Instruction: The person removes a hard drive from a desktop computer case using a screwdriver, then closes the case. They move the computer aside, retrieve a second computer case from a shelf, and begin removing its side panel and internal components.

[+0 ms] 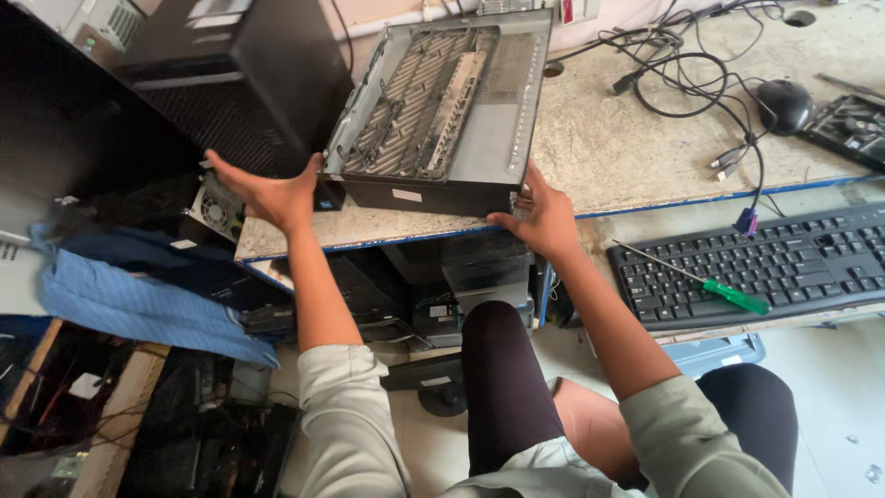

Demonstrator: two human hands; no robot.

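An open grey and black desktop computer case [452, 111] lies on the worn worktop [627, 148], its side panel off and the metal frame inside showing. My left hand [267, 194] presses against the case's near left corner. My right hand [539, 217] grips the near right corner at the worktop's front edge. Both arms reach up from my lap, with my knees below the worktop.
A black computer tower [249, 74] stands left of the case. A black keyboard [765, 263] with a green-handled screwdriver [728, 293] on it sits at the right. A mouse [784, 103], loose cables [691, 74] and a fan [853, 124] lie behind. Blue cloth [129, 295] and stacked hardware fill the lower left.
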